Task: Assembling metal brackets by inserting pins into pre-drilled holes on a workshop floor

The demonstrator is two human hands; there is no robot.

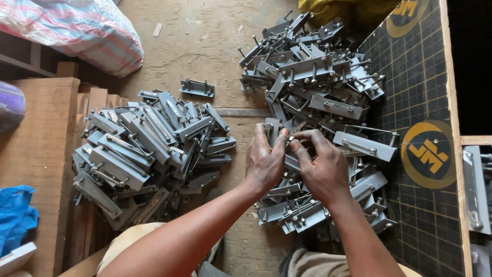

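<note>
At the centre of the frame I see my left hand [265,161] and right hand [322,166] meeting, fingertips pinched together on a small metal part [291,138], just above the right pile of grey brackets [318,92]. The left pile [148,149] lies well apart.

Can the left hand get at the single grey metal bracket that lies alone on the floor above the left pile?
Probably yes. The lone bracket lies apart from the left pile, with bare floor around it. The left hand is busy with a small part, together with the right hand.
</note>
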